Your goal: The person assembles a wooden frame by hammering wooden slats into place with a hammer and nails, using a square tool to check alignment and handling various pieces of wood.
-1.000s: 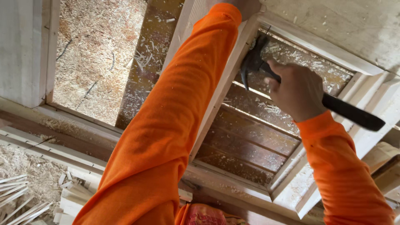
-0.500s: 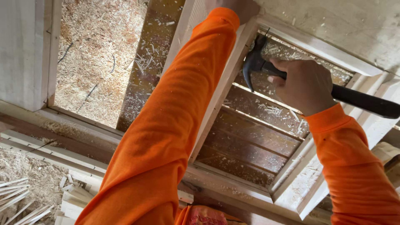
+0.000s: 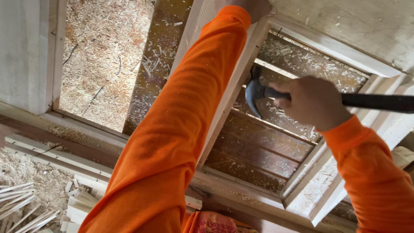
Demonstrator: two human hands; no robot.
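- No packages, labels, signs or screens show anywhere in this view.

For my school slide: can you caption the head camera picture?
Right hand grips a hammer beside a pale wooden frame; left hand steadies it.

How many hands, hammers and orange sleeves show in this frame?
Hands: 2, left hand at the top edge, right hand
Hammers: 1, hammer gripped by the right hand
Orange sleeves: 2, left sleeve, right sleeve
Total: 5
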